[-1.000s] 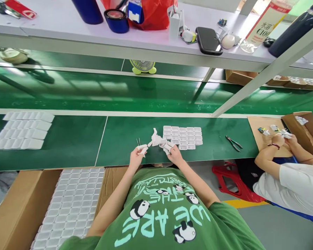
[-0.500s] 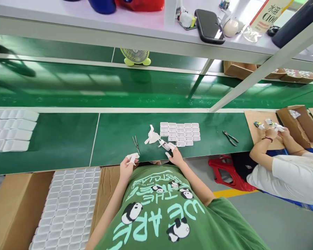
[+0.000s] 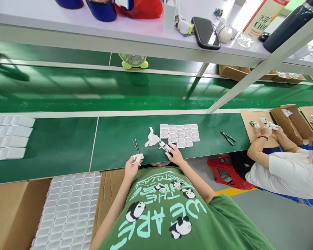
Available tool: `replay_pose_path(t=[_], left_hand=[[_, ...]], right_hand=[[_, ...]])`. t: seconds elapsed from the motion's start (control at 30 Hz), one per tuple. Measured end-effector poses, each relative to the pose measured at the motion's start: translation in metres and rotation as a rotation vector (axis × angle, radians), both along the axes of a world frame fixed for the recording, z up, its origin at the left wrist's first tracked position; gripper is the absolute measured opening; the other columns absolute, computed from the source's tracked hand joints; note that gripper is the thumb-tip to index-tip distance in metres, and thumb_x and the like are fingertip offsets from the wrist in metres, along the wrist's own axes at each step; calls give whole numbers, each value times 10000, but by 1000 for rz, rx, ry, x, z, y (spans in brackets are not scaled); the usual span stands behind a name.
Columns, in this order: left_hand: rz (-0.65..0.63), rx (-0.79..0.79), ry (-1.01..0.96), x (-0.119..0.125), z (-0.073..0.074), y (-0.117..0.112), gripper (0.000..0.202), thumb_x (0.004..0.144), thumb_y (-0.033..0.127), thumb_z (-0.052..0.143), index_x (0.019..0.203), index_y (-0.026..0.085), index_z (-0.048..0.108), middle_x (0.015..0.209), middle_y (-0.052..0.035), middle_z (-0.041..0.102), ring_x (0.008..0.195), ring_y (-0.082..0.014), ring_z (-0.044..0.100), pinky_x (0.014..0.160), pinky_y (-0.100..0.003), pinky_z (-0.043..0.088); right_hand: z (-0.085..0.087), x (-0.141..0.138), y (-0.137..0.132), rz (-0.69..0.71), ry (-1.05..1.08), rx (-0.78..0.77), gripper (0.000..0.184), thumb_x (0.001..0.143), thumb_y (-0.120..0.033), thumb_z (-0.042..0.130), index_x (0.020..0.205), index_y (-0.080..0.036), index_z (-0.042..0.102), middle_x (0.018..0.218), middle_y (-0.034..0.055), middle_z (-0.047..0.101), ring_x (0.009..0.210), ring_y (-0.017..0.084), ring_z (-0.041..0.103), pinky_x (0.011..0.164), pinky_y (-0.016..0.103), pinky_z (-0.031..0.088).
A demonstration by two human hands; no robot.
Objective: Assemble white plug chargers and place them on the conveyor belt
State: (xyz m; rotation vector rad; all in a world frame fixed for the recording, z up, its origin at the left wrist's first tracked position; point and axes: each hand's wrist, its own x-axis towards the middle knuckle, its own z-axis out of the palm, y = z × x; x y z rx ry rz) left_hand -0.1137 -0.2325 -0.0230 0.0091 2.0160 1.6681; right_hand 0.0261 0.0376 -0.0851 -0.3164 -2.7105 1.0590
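Observation:
My right hand (image 3: 175,155), with white finger covers, has thumb and fingers closed round a small white plug case (image 3: 166,147). Its dark inside shows, and prongs point up and left toward a crumpled white cloth-like piece (image 3: 152,137). My left hand (image 3: 132,166) also wears white covers. Its fingers are pressed together at the table's front edge; whatever they hold is hidden. Metal tweezers (image 3: 136,146) lie just above those fingertips, and I cannot tell whether they touch. Behind my right hand stand rows of small white open cases (image 3: 179,132).
Green-handled pliers (image 3: 227,138) lie to the right. Beyond them, a co-worker's hands (image 3: 270,132) handle white parts beside a cardboard box (image 3: 289,121). White trays (image 3: 10,139) stand far left, and a carton of white cases (image 3: 67,208) lower left. A shelf (image 3: 135,38) hangs overhead.
My left hand has moved right, up to the lower end of the tweezers. My right fingers have closed in on the plug case. The view has shifted slightly.

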Motion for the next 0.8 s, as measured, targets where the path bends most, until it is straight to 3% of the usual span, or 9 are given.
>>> replay_pose_path(t=[0.1,0.17,0.27,0.37,0.47,0.53,0.6,0.67,0.8], left_hand=[[-37,-7,47,-2,-1,4,421,621,331,616,979,161,759,940,-105,788,744,-200,697,629,-288,543],[-72,-27,86,-3,1,7,407,638,342,625,983,171,758,941,-99,786,757,-213,707,674,-322,568],[-155,-77,216,-3,16,14,404,709,373,648,1058,198,750,934,-77,770,808,-229,703,746,-369,589],[-204,-10,416,1,48,21,573,801,453,672,1325,222,639,1185,-116,733,1025,-274,697,910,-444,583],[-244,169,597,4,92,30,863,819,568,701,1552,230,397,1508,-187,539,1315,-348,589,1088,-521,498],[-259,196,692,4,122,36,857,838,600,693,1555,238,393,1477,-189,561,1350,-365,564,1126,-551,462],[-271,215,782,3,149,43,767,856,622,667,1498,246,479,1376,-175,632,1304,-363,595,1100,-557,481],[-262,238,865,-1,170,49,714,853,624,672,1448,253,539,1295,-152,673,1235,-349,632,1056,-540,513],[-193,264,973,-6,192,58,699,814,615,727,1403,264,589,1196,-120,713,1103,-312,667,976,-498,550]], right_hand=[[6,-1,-1,-8,-16,-15,370,927,-256,635,1293,-208,665,1383,184,608,1313,318,563,1107,529,503],[12,-6,-5,-59,-77,-43,310,885,-195,643,1191,-193,697,1234,180,669,1208,320,620,1048,526,540],[35,-22,-21,-144,-103,-227,324,826,-187,665,1149,-201,676,1042,124,696,1009,287,672,944,500,582],[89,-40,-46,-187,9,-683,500,821,-311,723,1290,-256,561,1035,62,701,908,227,682,845,411,609],[167,-50,-64,-110,74,-1156,522,815,-425,783,1262,-292,547,1109,46,705,961,216,690,799,355,619],[216,-52,-68,-32,33,-1366,465,812,-468,807,1184,-286,596,1114,43,713,961,213,696,783,342,625],[252,-52,-67,17,-18,-1510,449,797,-483,832,1140,-277,629,1093,38,723,930,203,705,777,333,629],[270,-51,-65,35,-56,-1606,479,778,-485,852,1152,-270,644,1067,34,732,896,196,714,777,335,633],[277,-51,-63,21,-113,-1690,508,781,-478,851,1191,-259,648,1018,39,742,863,196,720,780,342,636]])
